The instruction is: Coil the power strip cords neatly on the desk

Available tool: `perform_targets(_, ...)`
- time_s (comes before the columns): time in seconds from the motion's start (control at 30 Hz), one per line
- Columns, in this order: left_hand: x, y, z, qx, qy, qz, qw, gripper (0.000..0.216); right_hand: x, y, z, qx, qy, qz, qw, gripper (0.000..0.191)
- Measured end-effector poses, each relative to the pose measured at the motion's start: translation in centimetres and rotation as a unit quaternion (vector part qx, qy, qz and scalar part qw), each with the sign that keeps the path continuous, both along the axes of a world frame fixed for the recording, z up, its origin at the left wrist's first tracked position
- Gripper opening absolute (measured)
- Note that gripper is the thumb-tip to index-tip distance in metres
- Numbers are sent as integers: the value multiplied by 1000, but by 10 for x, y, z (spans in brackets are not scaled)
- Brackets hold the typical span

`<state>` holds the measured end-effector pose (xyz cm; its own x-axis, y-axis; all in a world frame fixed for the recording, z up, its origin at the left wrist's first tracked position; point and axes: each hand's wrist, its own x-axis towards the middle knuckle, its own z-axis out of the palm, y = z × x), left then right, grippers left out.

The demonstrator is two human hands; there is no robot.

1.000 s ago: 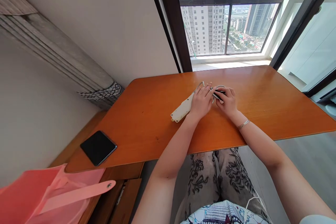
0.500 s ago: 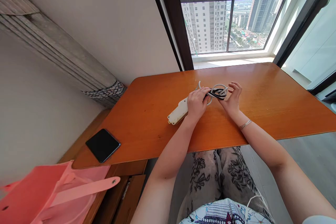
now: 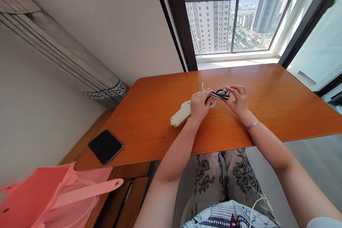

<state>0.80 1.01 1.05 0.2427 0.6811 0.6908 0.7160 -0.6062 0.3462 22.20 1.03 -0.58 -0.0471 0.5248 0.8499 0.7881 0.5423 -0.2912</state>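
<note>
A cream-coloured power strip [image 3: 181,115] lies slantwise on the wooden table, its upper end hidden by my left hand [image 3: 199,105]. That hand is closed around the near end of a bundled cord [image 3: 220,93], which is looped in grey and black strands. At the bundle's far end, my right hand [image 3: 237,100] pinches the loops between thumb and fingers. A short grey piece of the cord sticks up behind my left hand, and another loop hangs just right of it.
A black-screened tablet or phone [image 3: 105,146] lies at the left end of the orange-brown table [image 3: 149,99]. Below that corner is a pink bag [image 3: 37,196] with a strap. A window [image 3: 235,25] stands behind the table, and a tied grey curtain [image 3: 66,50] hangs at left.
My right hand's fingers, raised and apart from the cord before, have come down onto the loops. The bundle looks slightly flatter. My left hand has hardly moved.
</note>
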Motion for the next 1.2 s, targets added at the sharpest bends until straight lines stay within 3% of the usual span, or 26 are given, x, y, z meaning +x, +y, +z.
perform_targets(0.27, 3, 1, -3, -28, 8, 55, 998, 22, 11, 5, 3, -50, -77, 81, 992, 30)
perform_targets(0.53, -2, 8, -5, -88, -35, 51, 994, 23, -1, 1, 1, -165, 104, 162, 967, 40)
perform_targets(0.63, -4, 9, -6, -97, -49, 51, 993, 24, -9, -4, 3, -242, 271, 244, 899, 52)
perform_targets(0.7, -4, 8, -5, -100, -48, 51, 993, 23, -13, -5, 4, -288, 369, 295, 833, 51)
perform_targets(0.77, -3, 6, -4, -101, -36, 42, 993, 23, -15, -4, 4, -312, 426, 314, 789, 48)
perform_targets(0.97, 6, -7, 5, -63, 59, -49, 995, 24, -16, 5, 1, -314, 512, 287, 746, 43)
perform_targets(1.07, 8, -11, 7, -30, 65, -34, 997, 22, -17, 7, 0, -322, 556, 282, 712, 42)
perform_targets(1.2, 3, -7, 4, -11, 39, 23, 999, 34, -16, 9, 0, -330, 637, 277, 639, 37)
